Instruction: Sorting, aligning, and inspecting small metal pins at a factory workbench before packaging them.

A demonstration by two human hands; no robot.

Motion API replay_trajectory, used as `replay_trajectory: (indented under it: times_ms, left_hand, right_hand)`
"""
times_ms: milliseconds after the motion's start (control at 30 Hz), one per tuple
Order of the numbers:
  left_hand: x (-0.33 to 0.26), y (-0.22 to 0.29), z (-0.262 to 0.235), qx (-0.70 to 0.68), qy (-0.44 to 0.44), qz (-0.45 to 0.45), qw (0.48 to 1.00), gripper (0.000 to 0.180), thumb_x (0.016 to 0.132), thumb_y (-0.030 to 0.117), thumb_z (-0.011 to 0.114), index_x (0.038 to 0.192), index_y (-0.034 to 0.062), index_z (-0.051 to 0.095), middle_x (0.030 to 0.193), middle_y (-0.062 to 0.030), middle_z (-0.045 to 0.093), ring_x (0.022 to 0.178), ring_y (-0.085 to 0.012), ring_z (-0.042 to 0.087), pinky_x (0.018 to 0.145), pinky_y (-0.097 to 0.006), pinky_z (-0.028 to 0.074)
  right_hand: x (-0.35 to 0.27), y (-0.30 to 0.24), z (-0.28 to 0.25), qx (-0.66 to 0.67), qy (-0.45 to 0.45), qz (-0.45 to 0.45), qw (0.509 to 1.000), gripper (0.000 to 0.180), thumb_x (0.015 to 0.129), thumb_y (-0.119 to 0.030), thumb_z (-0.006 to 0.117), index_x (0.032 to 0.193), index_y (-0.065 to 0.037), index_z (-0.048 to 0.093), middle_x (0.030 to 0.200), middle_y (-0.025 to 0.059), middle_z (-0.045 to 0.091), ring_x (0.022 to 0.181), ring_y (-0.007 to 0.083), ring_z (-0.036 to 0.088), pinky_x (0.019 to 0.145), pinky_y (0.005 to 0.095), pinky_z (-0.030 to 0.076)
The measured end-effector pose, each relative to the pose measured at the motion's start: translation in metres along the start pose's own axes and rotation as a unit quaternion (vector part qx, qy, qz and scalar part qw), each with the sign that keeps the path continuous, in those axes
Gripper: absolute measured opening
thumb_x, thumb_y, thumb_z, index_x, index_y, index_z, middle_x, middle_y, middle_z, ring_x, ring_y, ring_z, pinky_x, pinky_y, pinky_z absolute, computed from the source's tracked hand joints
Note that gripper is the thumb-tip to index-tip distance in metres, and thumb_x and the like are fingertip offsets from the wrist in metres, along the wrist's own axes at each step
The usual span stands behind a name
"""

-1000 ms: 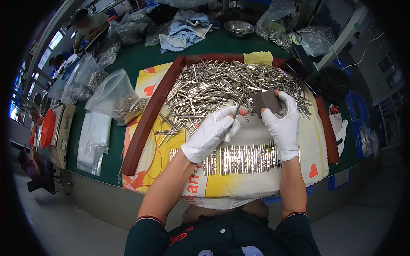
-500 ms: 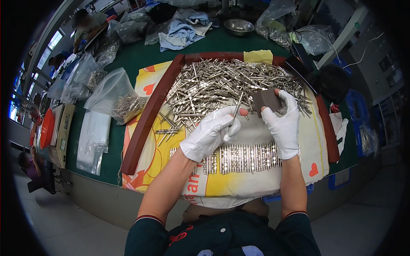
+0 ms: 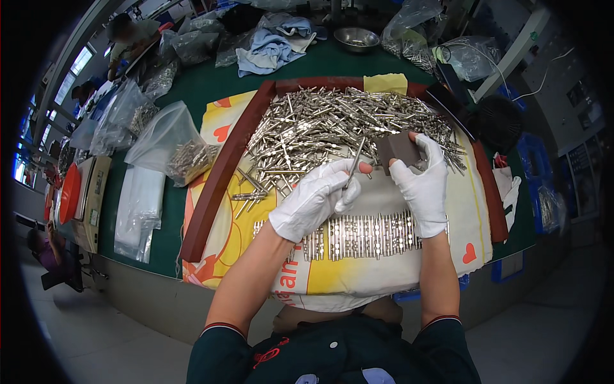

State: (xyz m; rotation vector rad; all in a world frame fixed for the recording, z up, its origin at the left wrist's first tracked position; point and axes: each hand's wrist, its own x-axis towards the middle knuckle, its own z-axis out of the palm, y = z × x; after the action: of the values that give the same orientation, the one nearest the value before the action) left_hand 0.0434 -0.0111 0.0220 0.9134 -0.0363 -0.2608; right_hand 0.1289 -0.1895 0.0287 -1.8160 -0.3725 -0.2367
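Note:
In a white glove with bare fingertips, my left hand pinches a slim metal shaft, which points up and away. My right hand, gloved the same way, grips a dark grey-brown rectangular block between thumb and fingers. A small gap lies between shaft and block. Beyond both hands spreads a heap of loose silvery metal shafts, thicker in places along their length. Closer to me, similar shafts lie side by side in a neat row, partly hidden behind my hands.
A dark red wooden frame borders the printed cloth on three sides. Left of it are a clear bag of parts, flat plastic bags and a scale. A metal bowl and blue cloth sit behind; people work at far left.
Almost nothing differs. Both hands keep their grips on the shaft and the block, and the view has shifted very slightly.

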Motion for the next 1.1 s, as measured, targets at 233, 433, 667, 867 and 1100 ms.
replay_trajectory:
  times_ms: [233, 433, 667, 867, 1100]
  left_hand:
    - [0.0001, -0.0004, 0.0002, -0.012, -0.006, -0.010, 1.000, 0.032, 0.099, 0.022, 0.043, 0.122, 0.0013, 0.050, 0.066, 0.0029, 0.044, 0.056, -0.0052, 0.038, 0.055, -0.019, 0.031]
    - [0.0014, -0.0025, -0.0001, 0.010, -0.002, -0.008, 1.000, 0.034, 0.099, 0.027, 0.046, 0.122, 0.0018, 0.050, 0.066, 0.0037, 0.043, 0.057, -0.0050, 0.037, 0.056, -0.020, 0.030]
    - [-0.0003, -0.0028, -0.0005, 0.016, -0.005, 0.001, 1.000, 0.036, 0.098, 0.027, 0.046, 0.122, 0.0009, 0.050, 0.068, 0.0039, 0.043, 0.058, -0.0050, 0.038, 0.056, -0.020, 0.031]
    - [0.0004, -0.0023, 0.0003, 0.024, 0.002, -0.007, 1.000, 0.036, 0.098, 0.026, 0.045, 0.122, 0.0004, 0.051, 0.068, 0.0039, 0.044, 0.058, -0.0044, 0.038, 0.055, -0.019, 0.032]
    - [0.0010, -0.0026, 0.0000, 0.016, -0.010, -0.008, 1.000, 0.036, 0.099, 0.027, 0.045, 0.122, 0.0005, 0.051, 0.068, 0.0040, 0.043, 0.058, -0.0039, 0.038, 0.056, -0.019, 0.033]
  right_hand:
    - [-0.0004, 0.0016, -0.0003, -0.025, -0.001, -0.020, 0.999, 0.055, 0.066, -0.014, 0.076, 0.115, 0.003, 0.058, 0.109, 0.0172, 0.058, 0.096, 0.0252, 0.063, 0.086, 0.0348, 0.052]
    - [0.0007, 0.0042, 0.0002, -0.008, 0.000, -0.011, 1.000, 0.055, 0.066, -0.014, 0.076, 0.115, 0.003, 0.058, 0.109, 0.0177, 0.058, 0.096, 0.0254, 0.063, 0.086, 0.0348, 0.052]
    - [-0.0001, 0.0012, 0.0017, 0.000, 0.000, -0.008, 1.000, 0.055, 0.065, -0.014, 0.075, 0.114, 0.003, 0.059, 0.109, 0.0179, 0.059, 0.095, 0.0251, 0.063, 0.084, 0.0347, 0.053]
    - [0.0005, 0.0026, 0.0018, -0.002, -0.002, -0.009, 1.000, 0.055, 0.065, -0.015, 0.076, 0.114, 0.004, 0.059, 0.108, 0.0184, 0.059, 0.094, 0.0251, 0.064, 0.083, 0.0340, 0.053]
    - [0.0006, 0.0014, 0.0006, -0.030, -0.003, -0.032, 0.999, 0.055, 0.065, -0.015, 0.076, 0.114, 0.004, 0.059, 0.109, 0.0184, 0.059, 0.094, 0.0251, 0.063, 0.083, 0.0344, 0.053]
